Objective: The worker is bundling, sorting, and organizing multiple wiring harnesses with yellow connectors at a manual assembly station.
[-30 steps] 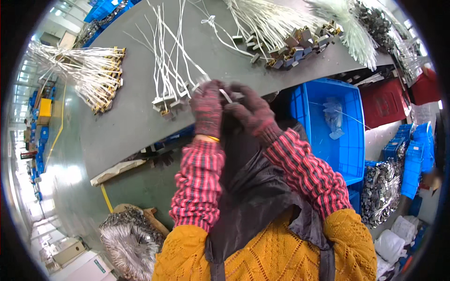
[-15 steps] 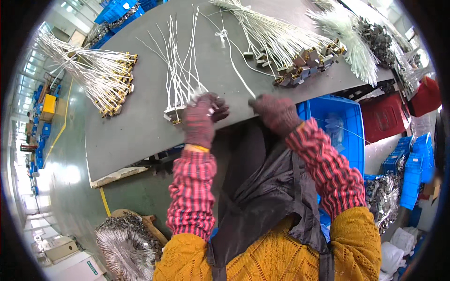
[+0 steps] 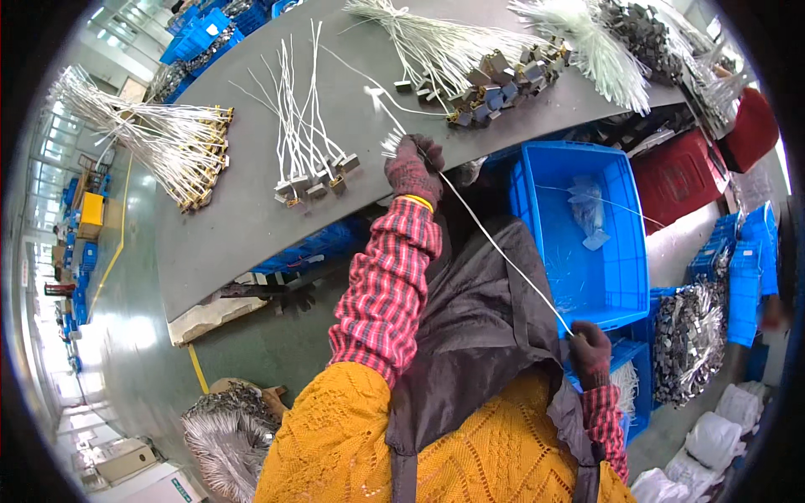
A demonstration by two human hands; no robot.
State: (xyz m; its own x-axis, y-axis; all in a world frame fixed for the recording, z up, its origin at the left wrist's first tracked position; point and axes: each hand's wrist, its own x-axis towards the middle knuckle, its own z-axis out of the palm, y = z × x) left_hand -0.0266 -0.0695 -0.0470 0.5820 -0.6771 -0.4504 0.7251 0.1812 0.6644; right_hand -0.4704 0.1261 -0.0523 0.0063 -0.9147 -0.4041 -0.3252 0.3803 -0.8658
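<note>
A single white wire (image 3: 503, 251) stretches nearly straight between my two gloved hands. My left hand (image 3: 414, 166), at the table's near edge, is closed round it, with white strands poking out beyond the fingers. Down at the right, beside the blue bin, my right hand (image 3: 590, 348) grips the wire's lower end. A small group of white cables (image 3: 302, 126) with dark, boxy end pieces (image 3: 316, 189) lies on the table left of my left hand. Past that hand, the wire runs on over the tabletop toward a large cable bundle (image 3: 453, 50).
Another cable bundle (image 3: 159, 138) lies at the left of the grey table (image 3: 226, 243). An open blue bin (image 3: 625, 226) holding clear plastic stands right of my apron. Beyond it are a dark red container (image 3: 679, 180) and a heap of metallic-looking parts (image 3: 692, 344).
My left hand has left the small cable group and moved right onto the wire. My right hand has moved down and right from the table edge, drawing the wire out.
</note>
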